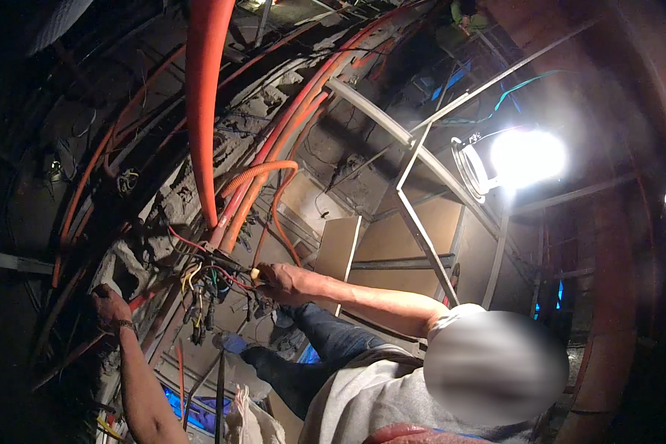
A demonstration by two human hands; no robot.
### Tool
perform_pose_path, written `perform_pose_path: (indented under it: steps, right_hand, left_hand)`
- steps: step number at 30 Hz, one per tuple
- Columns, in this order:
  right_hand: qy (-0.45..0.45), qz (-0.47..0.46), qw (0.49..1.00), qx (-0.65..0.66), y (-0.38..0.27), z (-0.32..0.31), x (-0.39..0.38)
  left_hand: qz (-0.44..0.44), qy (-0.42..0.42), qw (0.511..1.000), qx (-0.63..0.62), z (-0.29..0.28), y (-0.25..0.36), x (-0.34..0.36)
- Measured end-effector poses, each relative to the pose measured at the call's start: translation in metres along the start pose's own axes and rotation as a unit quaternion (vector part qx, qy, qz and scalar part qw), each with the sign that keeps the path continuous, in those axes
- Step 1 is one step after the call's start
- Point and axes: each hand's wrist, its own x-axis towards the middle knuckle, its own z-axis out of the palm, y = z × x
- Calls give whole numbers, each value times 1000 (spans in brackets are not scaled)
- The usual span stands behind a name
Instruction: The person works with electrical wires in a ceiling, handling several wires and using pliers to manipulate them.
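Note:
My right hand [292,284] reaches in from the right, fingers closed around a small piece with a pale yellow end [255,274]; its kind is unclear. It is beside a dark bar and a tangle of wires [211,285] in yellow, green, red and black, several with dark ends. My left hand [112,309], a band at its wrist, is curled at the rough broken masonry edge [122,266] left of the wires. What its fingers grip, if anything, is hidden. Between the hands, a red-orange pipe [146,297] runs behind the wires.
A thick orange conduit [202,111] drops toward the wires. More orange pipes [274,140] and a corrugated orange tube [255,172] lie behind. A bright work lamp [527,159] shines at right beside a metal frame [414,152]. Panels [399,229] stand below it. Someone in green [466,16] is far back.

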Motion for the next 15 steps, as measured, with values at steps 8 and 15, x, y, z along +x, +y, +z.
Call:
perform_pose_path:
  steps: [8,15]
  right_hand:
    - [74,-78,994,-28,18,10,3]
    - [53,-8,999,-5,5,-8,-2]
  left_hand:
    - [-75,8,994,-84,-47,54,-37]
    - [-85,-17,994,-63,-73,91,-52]
